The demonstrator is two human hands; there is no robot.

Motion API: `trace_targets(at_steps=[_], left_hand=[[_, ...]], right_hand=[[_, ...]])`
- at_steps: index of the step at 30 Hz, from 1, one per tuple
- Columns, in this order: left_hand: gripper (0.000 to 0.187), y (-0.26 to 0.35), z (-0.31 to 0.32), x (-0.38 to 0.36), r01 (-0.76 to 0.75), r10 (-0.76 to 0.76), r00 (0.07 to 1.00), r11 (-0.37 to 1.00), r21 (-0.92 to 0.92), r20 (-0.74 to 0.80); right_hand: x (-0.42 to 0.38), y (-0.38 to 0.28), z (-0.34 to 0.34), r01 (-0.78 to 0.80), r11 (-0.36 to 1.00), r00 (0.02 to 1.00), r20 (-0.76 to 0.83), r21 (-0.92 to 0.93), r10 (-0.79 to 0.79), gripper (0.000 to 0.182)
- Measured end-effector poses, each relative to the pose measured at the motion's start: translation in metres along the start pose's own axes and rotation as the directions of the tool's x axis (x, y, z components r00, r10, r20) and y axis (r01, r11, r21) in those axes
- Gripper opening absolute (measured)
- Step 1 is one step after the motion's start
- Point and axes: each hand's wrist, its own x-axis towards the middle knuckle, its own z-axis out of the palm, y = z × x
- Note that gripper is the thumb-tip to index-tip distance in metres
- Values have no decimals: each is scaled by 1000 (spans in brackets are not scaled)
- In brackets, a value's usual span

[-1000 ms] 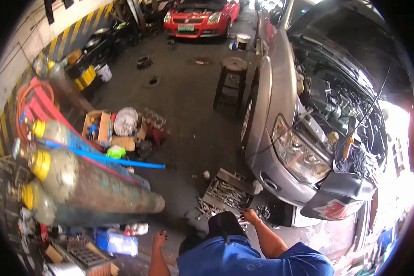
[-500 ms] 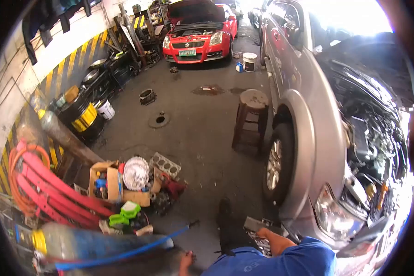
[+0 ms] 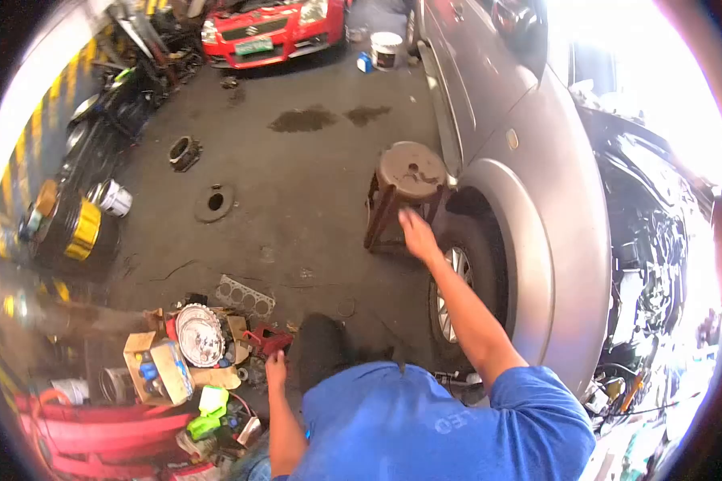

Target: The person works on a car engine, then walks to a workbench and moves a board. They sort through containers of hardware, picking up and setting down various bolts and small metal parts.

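Observation:
My right hand (image 3: 415,232) is stretched forward at the end of a long bare arm. It overlaps the legs of a brown round-topped stool (image 3: 411,171), just below the seat edge, with its fingers pointing toward the stool and nothing visible in them. My left hand (image 3: 276,370) hangs low at my side, small and blurred, with its fingers up beside a red metal part (image 3: 268,340) on the floor pile. Behind my right arm stands the front wheel (image 3: 456,295) of a silver vehicle (image 3: 529,208).
At the left, a cardboard box (image 3: 180,370), a round silver metal cover (image 3: 200,335) and a flat gasket (image 3: 245,297) lie on the floor. Farther off are a ring-shaped part (image 3: 215,204), a black-and-yellow drum (image 3: 82,231), a white bucket (image 3: 386,50) and a red car (image 3: 273,32).
My right hand has left the metal items low by the wheel and moved forward to the stool. My body has leaned forward, and my left hand has moved up beside the floor pile.

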Motion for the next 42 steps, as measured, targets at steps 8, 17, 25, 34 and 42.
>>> trace_targets(at_steps=[8, 17, 25, 34, 42], left_hand=[[39, 47, 53, 226, -112, 37, 955, 964, 242, 295], [42, 254, -4, 524, -208, -187, 909, 574, 792, 374], [41, 586, 133, 829, -201, 22, 958, 761, 617, 285], [40, 800, 428, 1047, -173, -130, 667, 931, 322, 733], [39, 981, 463, 1241, 99, -84, 924, 995, -22, 373]], right_hand=[[334, -78, -77, 105, 874, 780, -506, -474, -368, 69], [405, 183, 144, -595, 473, 798, -409, -650, 443, 73], [443, 183, 128, -672, 457, 704, -313, -583, 637, 59], [611, 386, 153, -956, 94, 55, 144, -278, 988, 37], [1355, 400, 195, -458, 884, 886, -122, -93, 447, 44]])
